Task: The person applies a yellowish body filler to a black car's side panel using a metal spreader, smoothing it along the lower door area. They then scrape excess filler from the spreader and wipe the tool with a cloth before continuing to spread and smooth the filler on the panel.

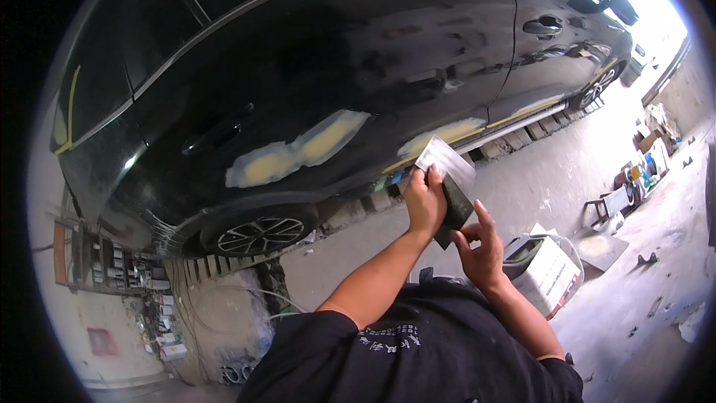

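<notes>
Fingers of the left hand (425, 205) are closed on the near edge of a pale sheet (452, 161), the thumb lying flat against it. Tucked close to that sheet, on its six o'clock side, is a dark greenish piece (458, 205); whether the two are joined or merely overlap, I cannot tell. The right hand (481, 252) is half curled, its index finger raised beside the dark piece and its thumb at the lower corner; whether it actually grips there cannot be made out. Both items are up off the floor (514, 179), in front of the person's black shirt (440, 336).

Taking the hands as the clock's centre, a black car (418, 37) fills the view from nine o'clock round to past one. On its side, toward ten o'clock, is a double patch (298, 151) of yellow ringed with pale grey. Another yellow-and-grey patch (446, 136) sits at twelve o'clock, low on the body, with yellow tape (514, 116) running along the lower edge nearby. One spoked wheel (259, 235) is at nine o'clock; a farther wheel (598, 88) appears between one and two.

Just beside the right hand, at four o'clock, stands a white container (553, 276) with printing on its side. Mixed clutter (652, 157) lines the wall between two and three. Well off at nine o'clock is a rack (104, 261) with small items, and at eight lie small boxes (170, 336).
</notes>
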Available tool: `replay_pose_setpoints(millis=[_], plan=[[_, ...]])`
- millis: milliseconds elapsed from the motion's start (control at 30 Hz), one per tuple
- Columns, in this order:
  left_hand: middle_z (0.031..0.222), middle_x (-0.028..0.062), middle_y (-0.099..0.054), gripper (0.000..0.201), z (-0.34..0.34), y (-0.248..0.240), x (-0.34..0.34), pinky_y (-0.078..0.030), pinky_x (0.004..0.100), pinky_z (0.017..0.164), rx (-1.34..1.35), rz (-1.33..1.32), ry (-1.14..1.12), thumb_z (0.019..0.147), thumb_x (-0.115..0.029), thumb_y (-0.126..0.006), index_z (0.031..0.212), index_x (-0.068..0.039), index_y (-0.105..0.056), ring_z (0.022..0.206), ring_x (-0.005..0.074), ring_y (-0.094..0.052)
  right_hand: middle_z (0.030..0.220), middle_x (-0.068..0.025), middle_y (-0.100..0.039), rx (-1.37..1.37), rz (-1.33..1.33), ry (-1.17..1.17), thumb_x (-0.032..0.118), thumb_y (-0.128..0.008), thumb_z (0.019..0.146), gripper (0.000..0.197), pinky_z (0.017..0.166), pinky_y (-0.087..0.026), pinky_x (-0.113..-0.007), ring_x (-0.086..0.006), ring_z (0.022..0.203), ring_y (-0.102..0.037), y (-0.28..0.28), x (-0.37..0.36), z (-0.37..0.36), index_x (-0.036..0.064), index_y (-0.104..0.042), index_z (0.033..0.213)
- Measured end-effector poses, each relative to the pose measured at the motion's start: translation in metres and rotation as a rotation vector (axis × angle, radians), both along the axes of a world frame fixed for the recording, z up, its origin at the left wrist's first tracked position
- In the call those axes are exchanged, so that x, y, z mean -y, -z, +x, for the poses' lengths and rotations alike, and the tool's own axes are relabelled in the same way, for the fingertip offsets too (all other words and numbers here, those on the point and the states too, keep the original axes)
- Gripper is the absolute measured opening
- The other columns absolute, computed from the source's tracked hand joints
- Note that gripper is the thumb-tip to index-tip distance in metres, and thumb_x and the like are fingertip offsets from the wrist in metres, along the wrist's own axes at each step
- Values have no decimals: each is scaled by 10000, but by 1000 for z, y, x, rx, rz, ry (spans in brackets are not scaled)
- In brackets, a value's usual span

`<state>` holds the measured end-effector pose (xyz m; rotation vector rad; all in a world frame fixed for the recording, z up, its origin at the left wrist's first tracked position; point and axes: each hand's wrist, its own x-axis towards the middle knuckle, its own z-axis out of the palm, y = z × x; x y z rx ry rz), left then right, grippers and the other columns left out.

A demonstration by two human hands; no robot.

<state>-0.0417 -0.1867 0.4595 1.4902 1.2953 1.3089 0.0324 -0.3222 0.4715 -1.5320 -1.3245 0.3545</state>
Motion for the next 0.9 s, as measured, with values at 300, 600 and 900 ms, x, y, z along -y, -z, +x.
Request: replay_pose_setpoints(millis=[300, 600, 900], plan=[[702, 234, -614, 340, -15, 13, 12, -452, 443, 572, -66, 40, -3, 982, -289, -553, 840, 18, -589, 620, 399, -597, 759, -63, -650, -153, 148, 143, -38, -698, 841, 650, 666, -512, -248, -119, 685, -629, -14, -11, 21, 13, -389, 1411], [768, 211, -659, 336, -20, 12, 15, -468, 410, 638, 88, -121, -1, 982, -300, -549, 899, 16, -624, 684, 333, -634, 1062, -119, -634, -147, -17, -249, 29, -816, 737, 945, 849, -507, -325, -215, 936, -628, 21, 2, 21, 57, -257, 1499], [682, 77, -435, 431, -40, 20, 21, -375, 345, 576, 41, -52, 353, 975, -330, -598, 730, 8, -491, 617, 170, -412, 912, -17, -544, -365, -5, 59, -48, -573, 900, 617, 780, -442, -225, -96, 817, -517, 2, -8, 46, 18, -332, 1464]])
